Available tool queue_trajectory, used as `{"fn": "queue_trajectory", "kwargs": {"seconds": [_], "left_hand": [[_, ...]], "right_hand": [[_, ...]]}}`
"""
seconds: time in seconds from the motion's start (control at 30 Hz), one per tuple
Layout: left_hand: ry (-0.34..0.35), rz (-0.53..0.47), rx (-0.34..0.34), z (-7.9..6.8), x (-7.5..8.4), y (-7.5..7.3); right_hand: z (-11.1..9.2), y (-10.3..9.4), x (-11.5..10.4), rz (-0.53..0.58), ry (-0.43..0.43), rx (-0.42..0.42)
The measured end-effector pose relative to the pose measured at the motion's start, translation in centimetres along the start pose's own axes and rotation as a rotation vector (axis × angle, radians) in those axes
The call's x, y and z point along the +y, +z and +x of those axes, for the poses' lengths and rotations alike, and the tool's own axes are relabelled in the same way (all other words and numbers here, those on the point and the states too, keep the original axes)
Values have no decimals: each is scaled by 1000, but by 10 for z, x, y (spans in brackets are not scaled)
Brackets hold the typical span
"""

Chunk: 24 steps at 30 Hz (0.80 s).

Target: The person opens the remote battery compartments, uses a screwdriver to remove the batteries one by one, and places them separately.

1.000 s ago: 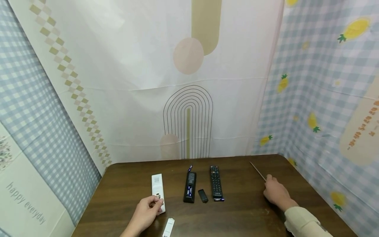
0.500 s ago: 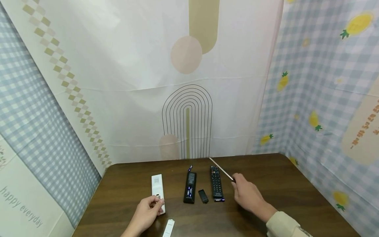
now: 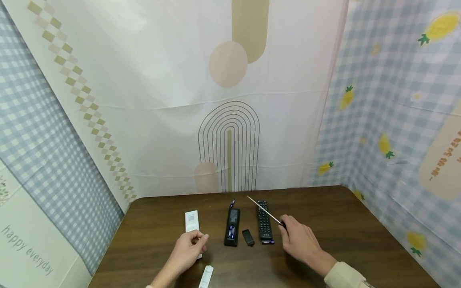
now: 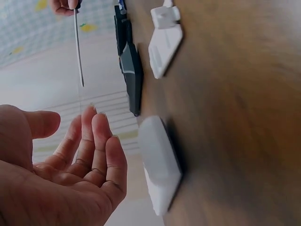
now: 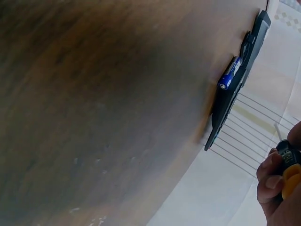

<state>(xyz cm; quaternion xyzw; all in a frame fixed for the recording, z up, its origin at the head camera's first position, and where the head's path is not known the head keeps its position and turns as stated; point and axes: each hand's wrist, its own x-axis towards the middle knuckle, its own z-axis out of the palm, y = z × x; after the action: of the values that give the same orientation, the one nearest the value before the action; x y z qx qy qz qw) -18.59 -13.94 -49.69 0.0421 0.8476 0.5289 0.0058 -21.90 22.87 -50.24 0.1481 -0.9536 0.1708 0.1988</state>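
My left hand [image 3: 187, 249] hovers just over a white remote control [image 3: 192, 220], which lies back up with a printed label. In the left wrist view its fingers are loosely bent, the thumb is apart from them and nothing is between. The right hand [image 3: 301, 239] grips a screwdriver [image 3: 268, 213] by its handle. Its long thin shaft points up and left, crossing over a face-up black remote control [image 3: 264, 228] in the head view. A black and yellow handle [image 5: 290, 178] shows in the right wrist view. A white battery cover [image 3: 206, 277] lies below the left hand.
A second black remote control [image 3: 233, 224] lies back up, its battery compartment holding blue batteries. One loose battery [image 3: 232, 203] sits at its far end, another battery [image 3: 267, 242] by the face-up remote. Between them is a black battery cover [image 3: 248, 237]. Patterned cloth [image 3: 162, 140] hangs behind the table.
The right hand has brought the screwdriver leftward from the table's right side to over the face-up black remote. The left hand has released its pinch at the white remote and risen slightly.
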Motion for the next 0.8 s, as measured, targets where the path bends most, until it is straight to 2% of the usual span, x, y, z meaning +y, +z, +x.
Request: {"fn": "queue_trajectory", "kwargs": {"seconds": [0.23,0.43,0.5,0.57,0.7,0.8], "left_hand": [[58,155,-55,27,10,22],[-5,255,-118,55,15,47],[-14,290,-117,68,10,57],[-9,313,-98,85,-3,69],[-28,358,-66,108,-12,85],[-73,397,-111,121,-14,89]], "right_hand": [[-2,0,5,24,30,15],[-3,3,8,18,27,84],[-3,3,9,13,17,108],[-2,3,10,6,-3,140],[-1,4,9,-4,-38,200],[-1,4,8,0,-41,205]]}}
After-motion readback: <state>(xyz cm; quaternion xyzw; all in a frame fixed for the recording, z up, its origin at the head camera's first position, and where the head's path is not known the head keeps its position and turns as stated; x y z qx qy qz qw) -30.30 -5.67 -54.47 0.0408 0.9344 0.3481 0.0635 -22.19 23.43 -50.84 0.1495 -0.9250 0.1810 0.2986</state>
